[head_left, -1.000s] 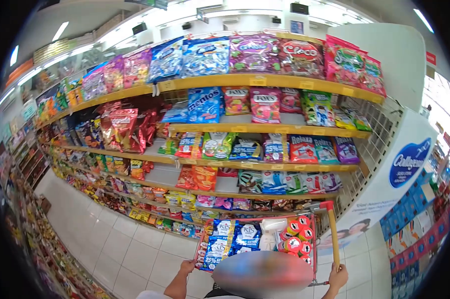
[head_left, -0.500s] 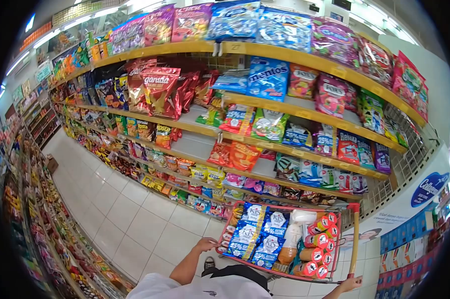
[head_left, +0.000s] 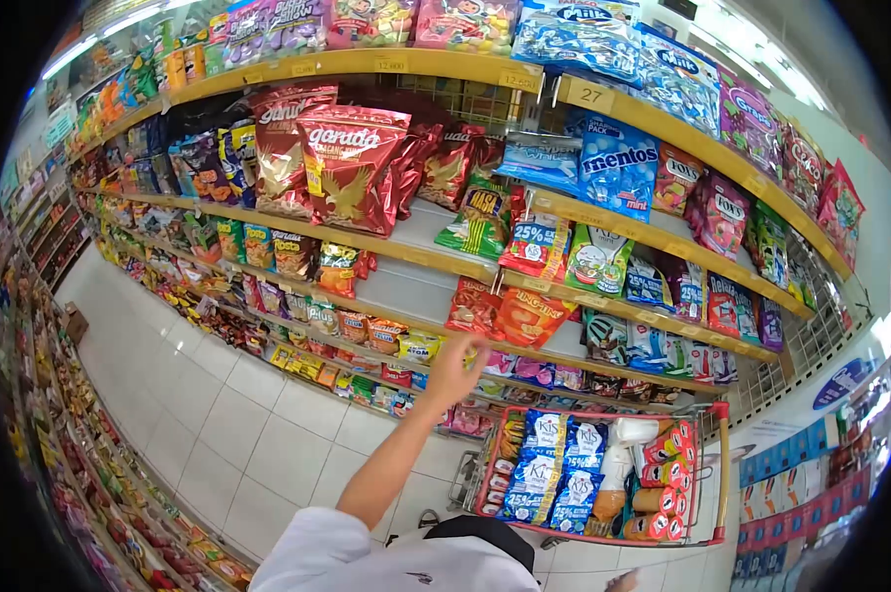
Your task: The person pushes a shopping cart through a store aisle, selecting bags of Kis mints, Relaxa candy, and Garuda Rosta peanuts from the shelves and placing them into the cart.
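Head view | left hand point(head_left: 457, 367) raised off the cart, fingers spread, gripping nothing, just short of the orange snack bags point(head_left: 510, 314) standing face-out on the middle shelf point(head_left: 406, 294) | right hand out of view, state unknown | red cart point(head_left: 719, 464) parked beside shelving, loaded with blue packs point(head_left: 554, 474).

"garuda" on a red bag point(head_left: 352, 168); "mentos" on a blue bag point(head_left: 618, 168); "27" on a shelf tag point(head_left: 591, 96).

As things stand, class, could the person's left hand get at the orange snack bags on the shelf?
Probably yes: the left hand is raised just below the orange snack bags, fingers open, with nothing between them.
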The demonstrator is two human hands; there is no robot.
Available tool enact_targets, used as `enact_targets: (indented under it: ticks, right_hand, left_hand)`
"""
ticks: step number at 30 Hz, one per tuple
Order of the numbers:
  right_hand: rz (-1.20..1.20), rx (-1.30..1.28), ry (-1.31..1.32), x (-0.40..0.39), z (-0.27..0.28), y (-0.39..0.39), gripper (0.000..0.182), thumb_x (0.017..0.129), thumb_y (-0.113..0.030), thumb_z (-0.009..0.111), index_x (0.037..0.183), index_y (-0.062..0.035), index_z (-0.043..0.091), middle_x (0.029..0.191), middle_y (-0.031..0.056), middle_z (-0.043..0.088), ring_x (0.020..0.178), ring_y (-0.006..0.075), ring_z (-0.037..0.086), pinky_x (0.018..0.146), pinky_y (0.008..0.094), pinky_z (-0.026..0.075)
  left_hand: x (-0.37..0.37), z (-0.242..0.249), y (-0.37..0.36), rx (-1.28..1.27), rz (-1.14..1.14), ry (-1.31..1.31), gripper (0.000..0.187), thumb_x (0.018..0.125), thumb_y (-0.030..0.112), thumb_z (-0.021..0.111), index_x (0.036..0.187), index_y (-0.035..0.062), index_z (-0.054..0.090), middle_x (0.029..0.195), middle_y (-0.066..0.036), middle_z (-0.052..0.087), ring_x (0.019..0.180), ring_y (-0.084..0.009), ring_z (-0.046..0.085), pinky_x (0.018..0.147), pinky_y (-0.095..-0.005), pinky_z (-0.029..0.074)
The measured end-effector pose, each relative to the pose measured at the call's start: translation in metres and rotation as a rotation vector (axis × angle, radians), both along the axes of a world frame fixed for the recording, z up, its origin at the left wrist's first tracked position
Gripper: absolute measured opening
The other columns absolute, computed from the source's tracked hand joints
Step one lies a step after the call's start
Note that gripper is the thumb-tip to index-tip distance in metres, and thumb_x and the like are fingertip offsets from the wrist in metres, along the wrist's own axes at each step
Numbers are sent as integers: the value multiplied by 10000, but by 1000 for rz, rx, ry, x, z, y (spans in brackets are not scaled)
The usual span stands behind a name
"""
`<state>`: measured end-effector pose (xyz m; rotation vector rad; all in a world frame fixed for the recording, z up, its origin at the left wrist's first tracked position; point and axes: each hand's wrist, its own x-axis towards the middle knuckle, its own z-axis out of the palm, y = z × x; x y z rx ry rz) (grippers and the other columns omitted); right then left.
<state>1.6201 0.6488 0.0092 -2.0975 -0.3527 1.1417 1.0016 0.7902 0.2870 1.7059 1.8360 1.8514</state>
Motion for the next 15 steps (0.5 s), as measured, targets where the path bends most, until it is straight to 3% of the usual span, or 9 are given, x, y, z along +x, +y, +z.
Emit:
enact_targets:
  ticks: [2, 4, 6, 10, 12, 14, 15]
  right_hand:
    - [48, -99, 100, 21, -22, -22, 720, 890, -515, 561, 1462, -164, 300, 1172, 144, 557, 997, 289, 552, 828, 543, 483]
    - [222, -167, 171, -12, -26, -65, 645, 913, -544, 499, 1366, -100, 387, 1221, 145, 517, 1014, 301, 540, 777, 505, 502]
    - [106, -305, 287, -46, -7, -93, 444, 898, -388, 603, 1194, -58, 566, 1085, 161, 616, 922, 300, 605, 750, 438, 512]
    - [180, -317, 300, -55, -25, -96, 459, 922, -380, 538, 1220, -30, 528, 1095, 197, 612, 928, 330, 613, 762, 457, 511]
    - [218, -321, 314, -58, -42, -99, 470, 937, -374, 495, 1237, -12, 503, 1102, 221, 609, 931, 350, 619, 770, 469, 511]
    - [237, -321, 329, -61, -58, -111, 482, 953, -369, 452, 1254, 7, 478, 1108, 246, 606, 935, 370, 625, 778, 481, 511]
    - [247, -324, 336, -63, -63, -121, 489, 961, -366, 430, 1263, 16, 465, 1112, 258, 605, 937, 380, 628, 782, 488, 511]
  left_hand:
    - [-19, 38, 34, 73, -34, -16, 197, 860, 163, 652, 1005, 37, 605, 899, -113, 640, 859, -288, 607, 747, -380, 475]
    - [-31, 71, 63, 92, 5, 120, 238, 851, 175, 656, 1034, 34, 595, 958, -134, 621, 939, -317, 578, 820, -402, 459]
    - [-36, 87, 92, 79, 67, 247, 257, 851, 162, 651, 1065, 31, 598, 1071, -141, 606, 1011, -330, 565, 863, -424, 457]
    - [-24, 96, 132, 122, 5, 423, 311, 846, 188, 647, 1112, 42, 584, 1106, -160, 576, 1044, -337, 529, 899, -435, 428]
    - [-6, 91, 150, 143, -135, 612, 341, 845, 185, 642, 1146, 38, 581, 1125, -160, 572, 1038, -347, 540, 891, -446, 441]
    - [15, 86, 166, 81, -251, 544, 370, 841, 211, 647, 1151, 21, 578, 1113, -187, 578, 1041, -362, 548, 890, -445, 456]
    - [25, 89, 174, 17, -171, 535, 388, 840, 226, 650, 1153, 10, 573, 1104, -199, 581, 1036, -368, 556, 885, -445, 463]
